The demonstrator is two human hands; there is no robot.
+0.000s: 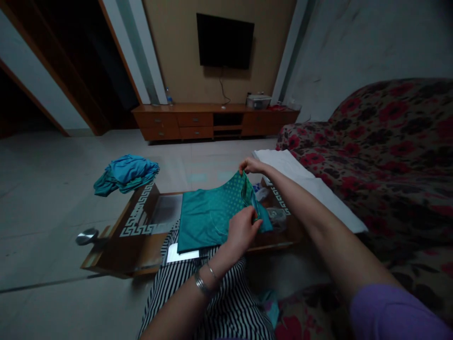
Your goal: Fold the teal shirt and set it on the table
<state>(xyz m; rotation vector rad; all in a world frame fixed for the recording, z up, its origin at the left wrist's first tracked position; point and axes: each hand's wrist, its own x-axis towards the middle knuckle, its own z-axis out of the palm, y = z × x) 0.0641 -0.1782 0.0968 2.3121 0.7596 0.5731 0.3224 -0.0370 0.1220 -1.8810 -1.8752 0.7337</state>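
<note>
While left hand [241,230] pinches teal garment [208,217], right hand [250,165] lifts edge.

- A teal garment [208,215] covers the middle of the low wooden table [138,226], with the left hand [242,229] and right hand [250,165] at its right edge.
- The table's left end lies bare.
- A blue cloth pile [125,174] occupies the far-left corner.
- A floral sofa [371,156] closes the right side.

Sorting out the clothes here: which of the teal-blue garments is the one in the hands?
The flat teal garment on the low table, pinched by both hands; the blue bundle lies untouched at the far left corner.
</note>
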